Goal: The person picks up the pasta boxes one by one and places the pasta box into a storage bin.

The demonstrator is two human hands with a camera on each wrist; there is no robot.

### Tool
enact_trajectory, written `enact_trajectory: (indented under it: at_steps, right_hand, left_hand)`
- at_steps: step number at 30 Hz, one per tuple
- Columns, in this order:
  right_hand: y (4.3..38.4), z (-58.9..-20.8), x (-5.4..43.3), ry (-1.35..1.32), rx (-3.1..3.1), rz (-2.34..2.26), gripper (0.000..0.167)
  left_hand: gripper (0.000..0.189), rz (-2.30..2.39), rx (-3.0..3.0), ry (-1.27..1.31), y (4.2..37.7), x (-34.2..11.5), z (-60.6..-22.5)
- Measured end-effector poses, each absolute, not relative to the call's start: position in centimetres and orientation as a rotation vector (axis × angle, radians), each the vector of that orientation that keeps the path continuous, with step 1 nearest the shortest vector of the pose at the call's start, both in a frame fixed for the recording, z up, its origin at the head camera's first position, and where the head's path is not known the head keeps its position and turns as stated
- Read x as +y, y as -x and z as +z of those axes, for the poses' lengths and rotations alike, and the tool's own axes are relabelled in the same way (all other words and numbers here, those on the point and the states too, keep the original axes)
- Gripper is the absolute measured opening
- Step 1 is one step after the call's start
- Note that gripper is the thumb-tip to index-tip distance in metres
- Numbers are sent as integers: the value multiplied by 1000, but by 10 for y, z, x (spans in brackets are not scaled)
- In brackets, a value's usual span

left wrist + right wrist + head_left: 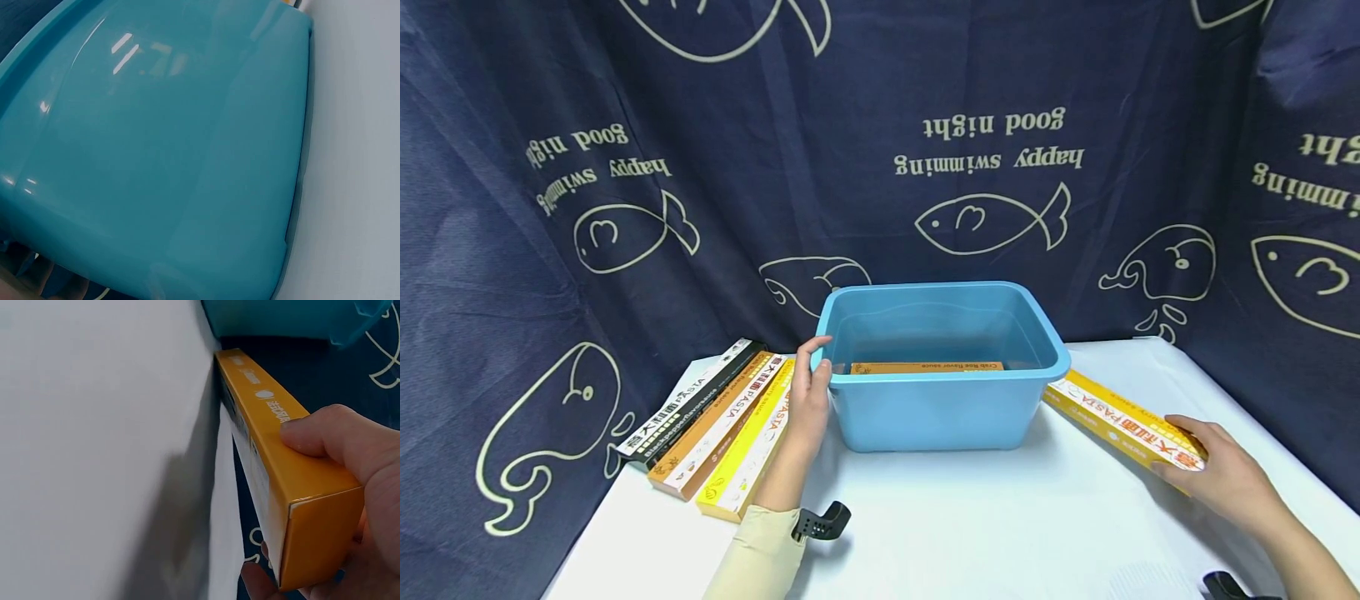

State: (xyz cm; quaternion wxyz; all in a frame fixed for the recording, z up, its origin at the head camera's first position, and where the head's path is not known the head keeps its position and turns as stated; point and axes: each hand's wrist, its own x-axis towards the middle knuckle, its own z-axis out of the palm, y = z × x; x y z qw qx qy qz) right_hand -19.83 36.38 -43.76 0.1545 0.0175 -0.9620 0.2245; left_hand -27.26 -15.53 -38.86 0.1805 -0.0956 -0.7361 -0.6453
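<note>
My left hand [808, 404] grips the left rim of a light blue plastic bin [928, 417], thumb on the near side and fingers over the edge. Inside the bin lies an orange-brown box [925, 367] labelled crab roe flavor sauce. To the right, my right hand [1228, 479] holds the near end of a long yellow pasta box [1123, 421], with the thumb along one side [303, 434] and fingers around the other. That end is tilted up over its shadow, while the far end sits low beside the bin's right side, partly hidden by it.
Left of the bin, three long pasta boxes lie side by side: a black one [696, 400], an orange-brown one [718, 425] and a yellow one [748, 446]. A dark blue curtain [880, 200] with fish drawings hangs behind the white table [970, 517].
</note>
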Motion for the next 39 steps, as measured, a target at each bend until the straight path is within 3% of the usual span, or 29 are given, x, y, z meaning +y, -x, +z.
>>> enact_trajectory:
  at_steps: [22,39]
  right_hand:
    - [201,-413,363,40,-2592,693,64]
    - [202,-403,357,281,-2490,860,75]
  left_hand:
    - [42,-1823,-2087,248,272,-156,-389]
    - [42,-1823,-2089,242,272,-155,-390]
